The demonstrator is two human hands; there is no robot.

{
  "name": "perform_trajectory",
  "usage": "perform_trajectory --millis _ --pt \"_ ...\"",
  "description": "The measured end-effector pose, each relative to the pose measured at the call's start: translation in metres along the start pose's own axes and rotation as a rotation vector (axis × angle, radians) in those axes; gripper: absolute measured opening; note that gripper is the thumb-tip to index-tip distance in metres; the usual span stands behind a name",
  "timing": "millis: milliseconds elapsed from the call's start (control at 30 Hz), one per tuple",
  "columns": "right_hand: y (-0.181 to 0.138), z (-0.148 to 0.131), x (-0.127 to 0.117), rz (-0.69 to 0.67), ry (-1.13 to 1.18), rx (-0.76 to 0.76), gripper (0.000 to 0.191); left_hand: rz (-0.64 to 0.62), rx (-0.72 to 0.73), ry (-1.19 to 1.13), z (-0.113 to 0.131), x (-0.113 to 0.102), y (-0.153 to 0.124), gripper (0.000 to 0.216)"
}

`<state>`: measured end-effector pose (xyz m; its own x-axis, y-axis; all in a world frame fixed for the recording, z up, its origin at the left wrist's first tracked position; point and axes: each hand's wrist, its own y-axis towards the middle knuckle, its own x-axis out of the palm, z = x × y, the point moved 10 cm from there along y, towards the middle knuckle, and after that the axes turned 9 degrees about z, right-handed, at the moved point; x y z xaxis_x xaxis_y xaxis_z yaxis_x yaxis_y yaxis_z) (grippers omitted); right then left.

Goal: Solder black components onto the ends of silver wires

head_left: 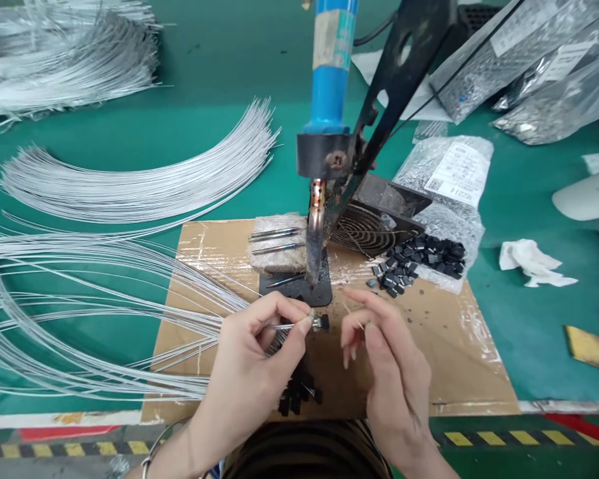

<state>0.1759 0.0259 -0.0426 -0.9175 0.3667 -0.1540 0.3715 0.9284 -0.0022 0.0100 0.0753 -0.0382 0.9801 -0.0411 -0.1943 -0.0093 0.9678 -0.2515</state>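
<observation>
My left hand [264, 356] pinches a thin white wire between thumb and forefinger. At the wire's end, just beyond those fingertips, sits a small black connector [322, 322]. More wires [194, 319] run out from under this hand to the left. My right hand [391, 362] is a short way to the right, its thumb and fingers closed on a thin strand of solder wire [349, 310]. Above both hands, a blue-handled soldering iron [334, 86] points down from a black metal stand [391, 80]. Several black connectors [294, 396] lie below my left hand, partly hidden.
A brown cardboard sheet [459, 359] covers the work spot. Loose black parts [419, 259] spill from a plastic bag [443, 169] on the right. Behind the tip are a round-grilled fan [361, 229] and a block with metal tips [279, 263]. White wire bundles [144, 193] lie left.
</observation>
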Motion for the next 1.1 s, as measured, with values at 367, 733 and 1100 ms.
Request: perform_trajectory --millis 367,733,1100 --pt "0.006 -0.007 0.002 -0.086 -0.138 -0.101 0.024 0.064 0.024 0.060 0.005 -0.004 0.012 0.013" --pt "0.017 -0.014 0.007 0.004 0.032 0.042 0.020 0.080 0.024 0.048 0.010 -0.007 0.018 0.012" --pt "0.021 -0.019 0.008 0.028 0.041 0.036 0.020 0.090 0.040 0.017 0.016 -0.008 0.022 0.010"
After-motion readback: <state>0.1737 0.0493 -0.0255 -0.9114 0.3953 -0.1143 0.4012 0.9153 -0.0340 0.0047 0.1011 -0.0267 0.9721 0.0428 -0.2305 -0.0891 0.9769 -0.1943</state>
